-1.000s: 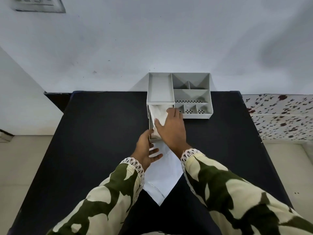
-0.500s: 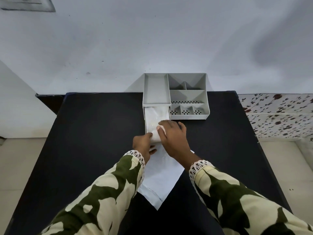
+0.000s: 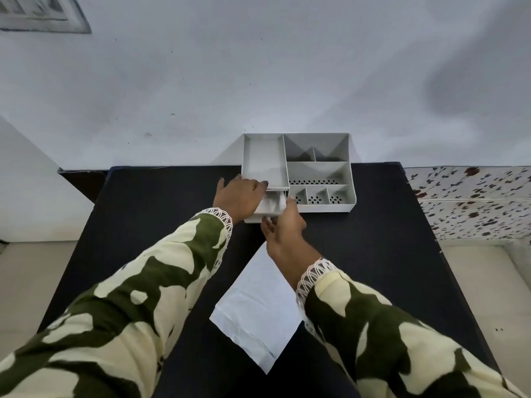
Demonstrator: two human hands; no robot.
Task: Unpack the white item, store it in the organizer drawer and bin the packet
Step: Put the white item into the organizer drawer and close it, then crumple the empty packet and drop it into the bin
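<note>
Lying inside the organizer's small drawer [image 3: 265,216], the white item [image 3: 271,203] is showing as a crumpled pale bundle, with the drawer only partly pulled out from under the left tray of the grey organizer [image 3: 319,170]. Storing appears to be nearly done; the step in hand looks like pushing the drawer shut.

The left hand [image 3: 238,198] is resting flat with fingers spread loosely, lying over the drawer's left edge and the organizer's front corner, gripping nothing that can be seen. The right hand [image 3: 284,222] is pressing against the drawer's front right corner, fingers loosely curled; whether it is pinching the drawer front or only nudging it cannot be told.

The empty white packet [image 3: 258,308] is lying flat on the black table [image 3: 161,214], near the person, partly under the right forearm. Closing the drawer calls for a straight push, steadying the organizer so it is not sliding back. Picking up and binning the packet is still to come; no bin is in view.
</note>
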